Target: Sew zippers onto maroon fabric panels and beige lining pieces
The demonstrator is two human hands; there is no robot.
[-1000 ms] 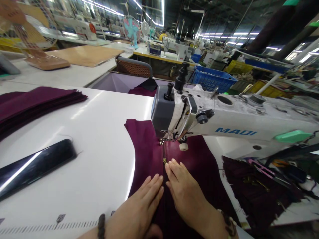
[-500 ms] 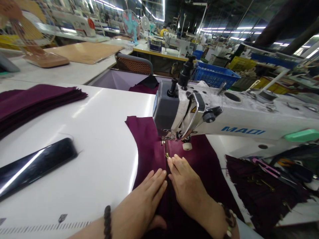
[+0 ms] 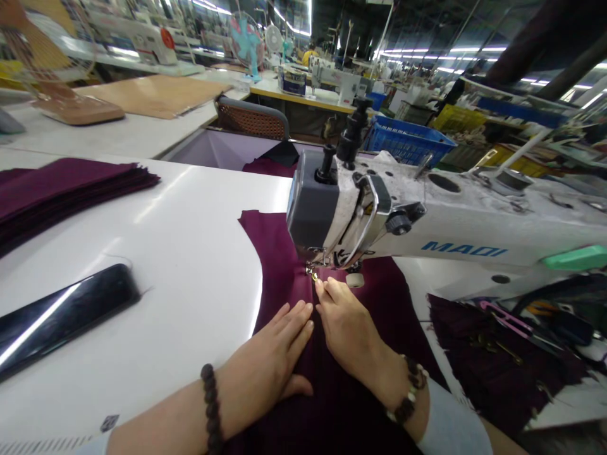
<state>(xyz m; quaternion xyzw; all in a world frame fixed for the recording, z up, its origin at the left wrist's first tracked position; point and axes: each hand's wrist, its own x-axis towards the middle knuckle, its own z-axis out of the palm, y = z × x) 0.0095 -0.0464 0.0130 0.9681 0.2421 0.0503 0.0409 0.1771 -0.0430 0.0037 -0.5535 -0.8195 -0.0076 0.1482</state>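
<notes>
A maroon fabric piece (image 3: 277,253) with a zipper along its middle lies under the needle end of a white sewing machine (image 3: 403,218). The zipper's small gold pull (image 3: 315,277) sits right by the metal presser foot (image 3: 308,268). My right hand (image 3: 353,332) has its fingertips drawn together at that pull; the exact grip is partly hidden. Flat on the cloth, just left of the zipper line, rests my left hand (image 3: 270,347), fingers stretched out and thumb apart. The needle tip is too small to make out.
Stacked maroon pieces (image 3: 71,189) and a black phone (image 3: 71,316) lie on the white table at left. Dark cloth scraps (image 3: 502,366) with pink-handled snips (image 3: 505,319) are at right. A blue basket (image 3: 410,139) stands behind the machine.
The fabric has slid slightly forward, and the zipper pull is now up at the presser foot. My right hand has moved forward, its fingers curling at the pull. My left hand stays flat, shifted slightly forward.
</notes>
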